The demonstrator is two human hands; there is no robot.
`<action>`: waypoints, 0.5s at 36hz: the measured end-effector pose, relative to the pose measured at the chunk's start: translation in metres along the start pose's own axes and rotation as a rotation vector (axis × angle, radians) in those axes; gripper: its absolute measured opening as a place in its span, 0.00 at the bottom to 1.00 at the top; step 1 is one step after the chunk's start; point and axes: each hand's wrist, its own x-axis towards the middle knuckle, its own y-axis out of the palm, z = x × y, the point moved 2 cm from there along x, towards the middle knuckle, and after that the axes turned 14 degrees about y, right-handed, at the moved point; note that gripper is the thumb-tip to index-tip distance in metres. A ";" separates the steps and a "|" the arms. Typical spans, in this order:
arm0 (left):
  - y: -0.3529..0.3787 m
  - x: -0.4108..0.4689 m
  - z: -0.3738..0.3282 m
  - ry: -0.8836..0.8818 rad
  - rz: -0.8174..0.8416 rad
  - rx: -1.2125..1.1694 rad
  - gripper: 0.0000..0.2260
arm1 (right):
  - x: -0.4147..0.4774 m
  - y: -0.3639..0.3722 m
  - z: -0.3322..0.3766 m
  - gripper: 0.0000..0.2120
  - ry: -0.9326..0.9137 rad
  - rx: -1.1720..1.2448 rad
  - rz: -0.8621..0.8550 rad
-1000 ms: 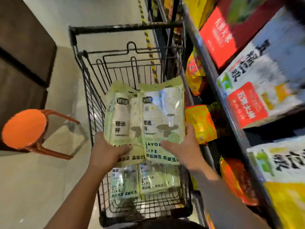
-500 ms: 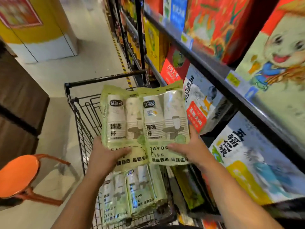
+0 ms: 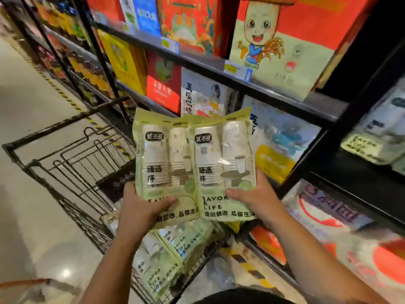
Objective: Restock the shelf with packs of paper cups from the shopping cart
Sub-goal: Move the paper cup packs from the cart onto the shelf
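Observation:
Two pale green packs of paper cups are held upright side by side above the black wire shopping cart [image 3: 72,150]. My left hand [image 3: 140,207] grips the bottom of the left pack [image 3: 163,163]. My right hand [image 3: 256,198] grips the bottom of the right pack [image 3: 223,163]. More packs of paper cups [image 3: 175,249] lie in the cart below my hands. The shelf [image 3: 285,99] rises at the right. On a shelf level at the far right stand similar packs of cups [image 3: 377,132], blurred.
Large red, yellow and white bags and boxes [image 3: 282,40] fill the shelf levels right of the cart. A black upright post [image 3: 341,119] divides the shelving. The tiled aisle floor [image 3: 32,102] with a yellow-black stripe runs at the left. An orange stool edge [image 3: 24,281] shows bottom left.
The view has swung up and to the right, from the cart toward the shelf. Both hands have lifted the two packs higher above the cart and nearer the shelving.

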 end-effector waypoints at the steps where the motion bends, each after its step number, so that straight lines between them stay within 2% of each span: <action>1: 0.003 -0.006 0.005 -0.008 0.036 -0.001 0.46 | -0.015 -0.003 -0.011 0.50 0.012 0.017 -0.044; 3: 0.010 -0.020 0.015 -0.012 0.110 -0.009 0.44 | -0.042 -0.009 -0.034 0.47 0.038 0.062 -0.113; 6: 0.027 -0.041 0.027 -0.038 0.215 -0.005 0.51 | -0.081 -0.022 -0.068 0.38 0.077 0.092 -0.185; 7: 0.033 -0.047 0.028 -0.047 0.253 0.003 0.52 | -0.093 -0.026 -0.077 0.39 0.093 0.100 -0.199; 9: 0.046 -0.057 0.033 -0.049 0.312 -0.002 0.47 | -0.118 -0.034 -0.092 0.41 0.126 0.137 -0.238; 12: 0.067 -0.068 0.034 -0.005 0.383 0.016 0.40 | -0.154 -0.049 -0.107 0.37 0.137 0.169 -0.344; 15: 0.090 -0.083 0.016 0.062 0.463 0.018 0.39 | -0.186 -0.067 -0.117 0.34 0.123 0.208 -0.435; 18: 0.113 -0.098 0.000 0.114 0.528 -0.006 0.41 | -0.215 -0.087 -0.126 0.36 0.111 0.235 -0.511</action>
